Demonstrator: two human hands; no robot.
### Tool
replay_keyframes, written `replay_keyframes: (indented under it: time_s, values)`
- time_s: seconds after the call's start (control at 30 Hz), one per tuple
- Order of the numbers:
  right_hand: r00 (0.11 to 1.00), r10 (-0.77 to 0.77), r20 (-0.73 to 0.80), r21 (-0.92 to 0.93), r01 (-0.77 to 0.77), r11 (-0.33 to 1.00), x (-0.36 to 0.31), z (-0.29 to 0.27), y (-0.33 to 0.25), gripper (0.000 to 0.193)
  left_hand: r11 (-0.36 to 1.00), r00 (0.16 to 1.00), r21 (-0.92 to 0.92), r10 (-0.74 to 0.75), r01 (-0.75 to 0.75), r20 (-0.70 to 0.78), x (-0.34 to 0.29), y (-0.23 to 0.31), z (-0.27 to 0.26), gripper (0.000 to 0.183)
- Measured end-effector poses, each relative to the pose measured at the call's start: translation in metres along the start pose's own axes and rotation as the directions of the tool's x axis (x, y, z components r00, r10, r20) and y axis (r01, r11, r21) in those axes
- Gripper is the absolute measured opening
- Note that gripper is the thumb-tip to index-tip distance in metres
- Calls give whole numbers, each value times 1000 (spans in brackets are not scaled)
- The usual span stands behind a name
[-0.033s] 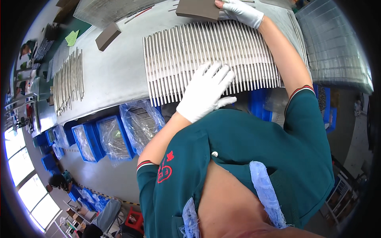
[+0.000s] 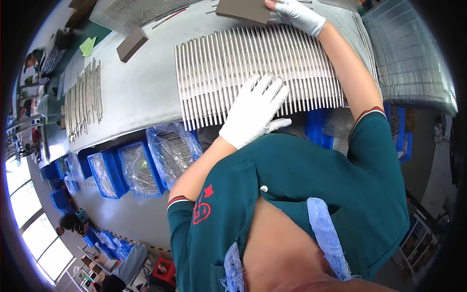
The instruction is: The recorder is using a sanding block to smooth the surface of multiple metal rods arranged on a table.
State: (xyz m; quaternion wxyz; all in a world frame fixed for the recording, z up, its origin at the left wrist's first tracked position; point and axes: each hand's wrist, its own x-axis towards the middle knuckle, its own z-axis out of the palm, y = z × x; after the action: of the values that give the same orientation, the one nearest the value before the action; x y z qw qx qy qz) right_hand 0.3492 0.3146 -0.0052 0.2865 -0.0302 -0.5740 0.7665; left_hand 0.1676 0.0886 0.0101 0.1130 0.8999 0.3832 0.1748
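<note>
A row of thin silver metal rods (image 2: 214, 73) lies side by side on the metal-topped table, their near ends reaching the table's front edge. My left hand (image 2: 255, 109), in a white glove, rests flat on the near half of the rods with its fingers spread. At the far side of the row my right hand (image 2: 296, 17), also gloved but with a bare fingertip, grips the right end of a grey-brown rectangular block (image 2: 242, 10). The block sits against the rods' far ends, and the picture's top edge cuts it off. Some fingers of my right hand are hidden.
A smaller grey-brown block (image 2: 132, 45) and a second group of rods (image 2: 85, 100) lie to the left on the table. Blue crates (image 2: 138, 168) lined with clear plastic stand below its front edge. Clear plastic trays (image 2: 408, 53) are stacked at right.
My left hand has shifted very slightly to the right over the rods. My right hand keeps hold of the block, which looks unmoved.
</note>
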Motion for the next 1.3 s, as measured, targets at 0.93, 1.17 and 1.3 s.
replay_keyframes:
  time_s: [0.93, 1.17, 1.3]
  values:
    - [704, -63, -707, -580, -525, 623, -106, 102, -43, 55, 992, 997, -125, -24, 14, -77, 3, 8, 23, 53]
    - [939, 24, -343, -763, -293, 577, -72, 117, -22, 40, 987, 979, -157, -11, -21, -204, 6, 9, 25, 53]
    - [883, 118, -454, -679, -429, 596, -88, 97, -48, 45, 987, 996, -162, -12, -2, -85, 2, 7, 20, 49]
